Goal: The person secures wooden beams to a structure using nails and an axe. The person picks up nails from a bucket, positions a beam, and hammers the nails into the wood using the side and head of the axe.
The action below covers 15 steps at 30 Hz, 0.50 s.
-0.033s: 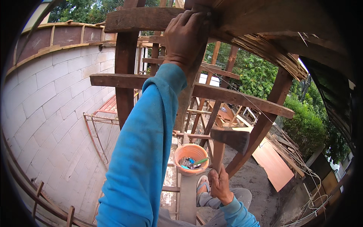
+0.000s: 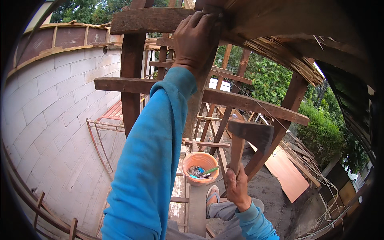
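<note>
My left hand (image 2: 196, 42) reaches up and grips a dark upright wooden post (image 2: 196, 114), its fingers bent over the top part beside a horizontal plank (image 2: 148, 21). In my right hand (image 2: 239, 186) is an axe, held by its wooden handle (image 2: 237, 154) in a closed fist. The dark metal axe head (image 2: 254, 134) points up, its blade facing right, apart from the timber around it. Below, left of the axe, an orange bucket (image 2: 202, 162) holds nails and a green-handled tool; it stands on the planks by my sandalled foot (image 2: 213, 195).
A crosspiece (image 2: 256, 106) spans the timber frame ahead. A slanting beam (image 2: 276, 140) runs down at the right. Splintered wood (image 2: 284, 56) hangs overhead. To the left are a block wall (image 2: 60, 120) and a red metal scaffold (image 2: 100, 132). Plywood (image 2: 288, 174) and loose cables (image 2: 328, 216) lie below right.
My right hand has lifted the axe slightly up and to the right. My left hand keeps its hold on the post.
</note>
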{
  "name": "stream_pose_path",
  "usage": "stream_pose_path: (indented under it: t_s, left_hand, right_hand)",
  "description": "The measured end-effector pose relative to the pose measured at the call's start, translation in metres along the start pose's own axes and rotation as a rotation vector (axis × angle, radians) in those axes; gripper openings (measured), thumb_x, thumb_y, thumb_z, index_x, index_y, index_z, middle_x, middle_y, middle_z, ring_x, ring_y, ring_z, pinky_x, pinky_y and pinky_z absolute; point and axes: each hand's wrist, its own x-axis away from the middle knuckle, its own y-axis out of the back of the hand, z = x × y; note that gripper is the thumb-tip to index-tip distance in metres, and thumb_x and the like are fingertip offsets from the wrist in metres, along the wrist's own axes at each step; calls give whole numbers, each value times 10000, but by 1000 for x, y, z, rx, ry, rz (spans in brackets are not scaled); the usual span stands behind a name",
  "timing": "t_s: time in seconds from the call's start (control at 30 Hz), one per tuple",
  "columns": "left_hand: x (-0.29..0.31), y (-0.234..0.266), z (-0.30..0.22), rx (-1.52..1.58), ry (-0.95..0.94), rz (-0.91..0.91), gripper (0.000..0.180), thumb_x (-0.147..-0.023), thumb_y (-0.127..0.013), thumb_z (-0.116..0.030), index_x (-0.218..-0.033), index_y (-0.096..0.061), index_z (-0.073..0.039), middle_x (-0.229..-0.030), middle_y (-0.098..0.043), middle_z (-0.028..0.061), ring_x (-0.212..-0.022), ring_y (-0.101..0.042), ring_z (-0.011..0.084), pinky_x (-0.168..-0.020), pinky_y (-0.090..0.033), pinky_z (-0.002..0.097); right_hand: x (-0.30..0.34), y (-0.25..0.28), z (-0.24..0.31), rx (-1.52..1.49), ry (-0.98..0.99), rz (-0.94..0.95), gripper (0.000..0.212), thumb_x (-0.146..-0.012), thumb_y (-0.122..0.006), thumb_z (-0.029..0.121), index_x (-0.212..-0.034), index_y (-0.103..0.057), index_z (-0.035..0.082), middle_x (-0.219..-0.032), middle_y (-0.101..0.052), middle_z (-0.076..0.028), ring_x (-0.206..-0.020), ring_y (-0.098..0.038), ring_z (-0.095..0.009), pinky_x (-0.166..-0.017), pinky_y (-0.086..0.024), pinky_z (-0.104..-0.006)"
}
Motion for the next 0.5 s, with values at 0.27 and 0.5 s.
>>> stream_pose_path:
  t_s: [0.27,0.5]
  left_hand:
    - [-3,-3,-5,-30,10,-62,167,-783,-689,-174,-946,-662,-154,-933,-666,17,-841,-645,246,-724,-522,366]
    - [-1,1,3,-26,-31,-22,184,-779,-683,-163,-960,-655,-148,-951,-652,13,-861,-631,236,-757,-510,369]
  right_hand:
    - [-128,45,125,276,605,-261,173,-986,-542,140,-1115,-512,30,-675,-575,-114,-565,-585,-198,-513,-436,-334]
    - [-162,39,136,342,524,-217,163,-982,-548,147,-1067,-500,16,-683,-581,-162,-582,-612,-264,-528,-451,-353]
